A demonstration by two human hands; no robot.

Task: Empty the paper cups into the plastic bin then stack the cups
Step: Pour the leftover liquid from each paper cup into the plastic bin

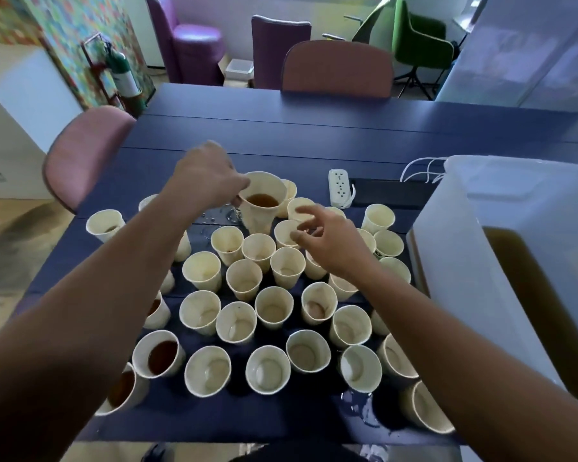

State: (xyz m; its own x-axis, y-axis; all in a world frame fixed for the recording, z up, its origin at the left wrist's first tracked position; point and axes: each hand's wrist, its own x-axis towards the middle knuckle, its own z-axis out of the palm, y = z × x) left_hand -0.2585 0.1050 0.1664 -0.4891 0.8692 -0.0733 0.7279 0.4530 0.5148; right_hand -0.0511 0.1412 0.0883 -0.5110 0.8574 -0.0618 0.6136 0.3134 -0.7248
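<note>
Several cream paper cups stand crowded on the dark blue table (281,128). My left hand (207,176) grips a cup holding brown liquid (261,203), lifted above the others at the far middle. My right hand (324,235) hovers just right of it over the empty cups, fingers loosely spread and holding nothing. Two more cups with brown liquid (159,356) stand at the near left. The translucent plastic bin (474,261), with brown liquid inside, stands at the table's right edge.
A white power strip (339,188) and a black flat object (391,193) lie behind the cups. Spilled liquid (361,408) wets the table at the near right and by the lifted cup. Pink chairs (80,155) stand at the left and far side.
</note>
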